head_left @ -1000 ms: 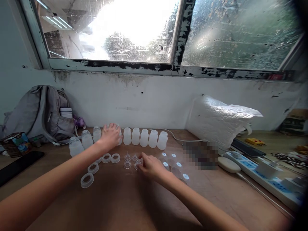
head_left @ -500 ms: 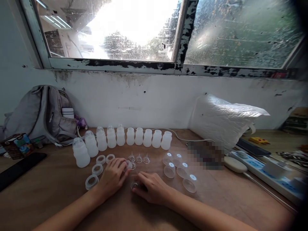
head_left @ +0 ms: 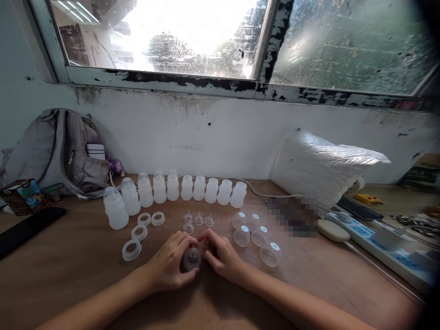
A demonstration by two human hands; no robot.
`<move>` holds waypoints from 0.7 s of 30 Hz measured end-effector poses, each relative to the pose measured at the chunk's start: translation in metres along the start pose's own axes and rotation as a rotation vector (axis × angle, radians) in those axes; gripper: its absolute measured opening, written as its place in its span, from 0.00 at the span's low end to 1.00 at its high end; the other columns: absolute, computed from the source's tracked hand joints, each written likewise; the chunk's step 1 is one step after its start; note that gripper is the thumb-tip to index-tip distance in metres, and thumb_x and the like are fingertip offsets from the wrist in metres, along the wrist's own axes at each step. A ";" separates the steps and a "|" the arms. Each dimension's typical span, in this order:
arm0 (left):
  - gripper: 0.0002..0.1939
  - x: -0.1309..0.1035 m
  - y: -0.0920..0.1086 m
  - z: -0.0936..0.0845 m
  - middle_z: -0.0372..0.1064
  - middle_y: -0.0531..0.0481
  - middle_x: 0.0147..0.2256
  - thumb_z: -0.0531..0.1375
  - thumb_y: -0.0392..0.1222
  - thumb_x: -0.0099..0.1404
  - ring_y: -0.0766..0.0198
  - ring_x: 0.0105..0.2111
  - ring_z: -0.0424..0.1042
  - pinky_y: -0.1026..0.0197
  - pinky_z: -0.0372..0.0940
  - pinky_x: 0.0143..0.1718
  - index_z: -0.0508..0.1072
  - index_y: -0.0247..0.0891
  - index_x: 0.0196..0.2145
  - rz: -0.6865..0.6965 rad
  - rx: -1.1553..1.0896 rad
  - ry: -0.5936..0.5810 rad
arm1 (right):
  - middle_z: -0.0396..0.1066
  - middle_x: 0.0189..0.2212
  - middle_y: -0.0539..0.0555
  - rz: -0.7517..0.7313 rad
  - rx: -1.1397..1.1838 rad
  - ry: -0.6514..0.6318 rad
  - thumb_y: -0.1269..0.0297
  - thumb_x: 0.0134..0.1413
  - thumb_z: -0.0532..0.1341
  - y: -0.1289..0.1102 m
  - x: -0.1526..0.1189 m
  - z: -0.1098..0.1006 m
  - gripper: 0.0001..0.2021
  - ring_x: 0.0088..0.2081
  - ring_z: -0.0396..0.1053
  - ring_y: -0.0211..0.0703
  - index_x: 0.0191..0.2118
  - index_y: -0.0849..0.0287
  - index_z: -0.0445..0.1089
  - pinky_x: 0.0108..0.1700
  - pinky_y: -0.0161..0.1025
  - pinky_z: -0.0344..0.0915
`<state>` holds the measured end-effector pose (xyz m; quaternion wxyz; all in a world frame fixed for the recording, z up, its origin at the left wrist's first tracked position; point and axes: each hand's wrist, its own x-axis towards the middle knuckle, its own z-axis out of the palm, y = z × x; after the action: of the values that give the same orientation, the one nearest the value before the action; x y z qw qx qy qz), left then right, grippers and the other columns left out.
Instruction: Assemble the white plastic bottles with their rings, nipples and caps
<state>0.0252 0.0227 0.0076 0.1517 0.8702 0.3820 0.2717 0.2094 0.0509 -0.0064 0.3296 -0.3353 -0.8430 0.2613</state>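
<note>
My left hand (head_left: 173, 261) is closed around a translucent bottle collar ring (head_left: 192, 265), with a clear nipple (head_left: 193, 256) showing in its centre. Close beside it on the right, my right hand (head_left: 222, 254) has bent fingers, thumb and forefinger apart, with nothing visible between them. Whether its fingertips touch the collar ring is unclear. Loose collar rings (head_left: 139, 232) lie to the left. Several clear nipples (head_left: 198, 219) sit beyond my hands. Clear dome caps (head_left: 268, 256) rest to the right.
Behind stands a curved row of frosted baby bottles; the left ones wear capped tops (head_left: 117, 211), the right ones are uncapped (head_left: 225, 192). A phone (head_left: 30, 236) and backpack (head_left: 65, 156) are left. A power strip (head_left: 374, 243), white charger (head_left: 332, 230) and silver bag (head_left: 319, 165) are right.
My left hand has brought the collar ring toward me and right, to where the nipple was under my right hand. My right hand has shifted slightly up and right, off the nipple.
</note>
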 end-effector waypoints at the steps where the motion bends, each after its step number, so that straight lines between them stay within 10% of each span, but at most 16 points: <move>1: 0.15 0.001 -0.001 0.002 0.62 0.47 0.38 0.56 0.42 0.53 0.58 0.38 0.61 0.55 0.58 0.42 0.62 0.39 0.39 -0.002 0.031 -0.022 | 0.58 0.21 0.46 -0.002 -0.005 -0.010 0.78 0.43 0.50 -0.001 -0.001 0.001 0.12 0.23 0.56 0.32 0.36 0.59 0.58 0.27 0.29 0.54; 8: 0.15 0.001 -0.004 0.006 0.63 0.47 0.38 0.55 0.50 0.56 0.58 0.39 0.61 0.55 0.56 0.42 0.64 0.38 0.38 -0.061 0.015 -0.009 | 0.58 0.22 0.46 0.004 -0.049 -0.045 0.77 0.46 0.49 -0.001 -0.003 0.004 0.12 0.24 0.57 0.33 0.39 0.58 0.56 0.28 0.30 0.55; 15: 0.15 0.003 0.000 0.004 0.62 0.55 0.25 0.47 0.51 0.62 0.68 0.25 0.61 0.66 0.57 0.27 0.62 0.37 0.29 -0.352 -0.479 0.156 | 0.61 0.37 0.55 -0.123 -0.167 -0.152 0.73 0.41 0.53 -0.012 -0.006 0.001 0.20 0.36 0.61 0.41 0.45 0.58 0.55 0.37 0.36 0.58; 21: 0.15 0.003 0.002 0.010 0.63 0.54 0.26 0.48 0.52 0.61 0.68 0.27 0.63 0.66 0.59 0.28 0.61 0.36 0.29 -0.397 -0.661 0.173 | 0.62 0.27 0.50 -0.007 -0.090 -0.041 0.69 0.49 0.51 -0.013 -0.008 0.006 0.07 0.26 0.59 0.34 0.38 0.59 0.58 0.30 0.32 0.56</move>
<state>0.0338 0.0236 0.0019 0.4406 0.6575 0.4463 0.4177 0.2043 0.0357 -0.0046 0.2979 -0.3415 -0.8616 0.2287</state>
